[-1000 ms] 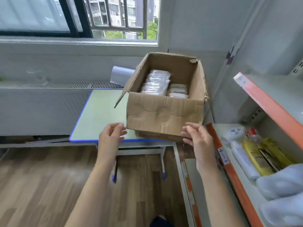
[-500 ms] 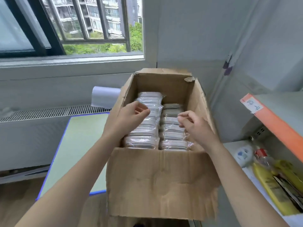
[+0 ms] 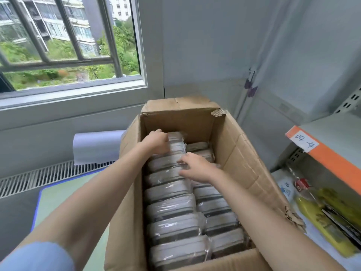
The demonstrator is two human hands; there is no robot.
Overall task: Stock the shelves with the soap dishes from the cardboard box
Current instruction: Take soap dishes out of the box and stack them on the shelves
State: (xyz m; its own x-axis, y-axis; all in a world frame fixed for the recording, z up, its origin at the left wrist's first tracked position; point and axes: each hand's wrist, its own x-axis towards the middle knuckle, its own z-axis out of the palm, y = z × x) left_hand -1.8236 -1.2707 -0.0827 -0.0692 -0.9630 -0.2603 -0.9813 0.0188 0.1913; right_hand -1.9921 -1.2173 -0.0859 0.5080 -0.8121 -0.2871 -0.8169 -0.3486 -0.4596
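Observation:
An open cardboard box (image 3: 244, 163) stands right in front of me, filled with two rows of plastic-wrapped grey soap dishes (image 3: 172, 212) standing on edge. My left hand (image 3: 156, 142) is deep in the box at the far end of the left row, its fingers curled over the top of a wrapped soap dish there. My right hand (image 3: 195, 168) lies palm down across the packs in the middle of the box, fingers apart and touching the left row. The shelf unit with an orange edge strip (image 3: 328, 159) is on the right.
The lower shelf at right holds yellow bottles (image 3: 316, 218) and a white bottle (image 3: 287, 190). The box sits on a green table with a blue rim (image 3: 64, 202). A white paper roll (image 3: 95, 147) and a radiator grille (image 3: 39, 177) lie under the window.
I have come closer over the box. Both hands went from the box's front edge into it, and the left hand has reached to the far end of the left row.

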